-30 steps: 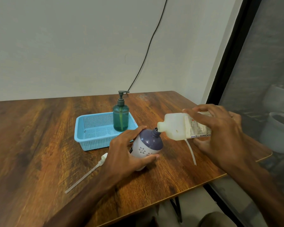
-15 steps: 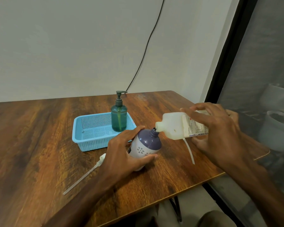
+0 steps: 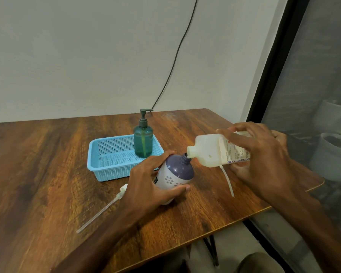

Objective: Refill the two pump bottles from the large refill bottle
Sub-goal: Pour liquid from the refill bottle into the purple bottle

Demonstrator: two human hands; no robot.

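Near the surface's right edge, the left hand [image 3: 152,182] wraps its fingers round the tilted purple pump bottle [image 3: 175,174]; the right hand [image 3: 264,154] grips the refill bottle [image 3: 211,152]; keep mouth over neck, tip slowly.

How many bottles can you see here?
3. A green pump bottle stands in the blue basket. A purple bottle is tilted in the left hand. A white refill bottle is tipped in the right hand. None looks hidden.
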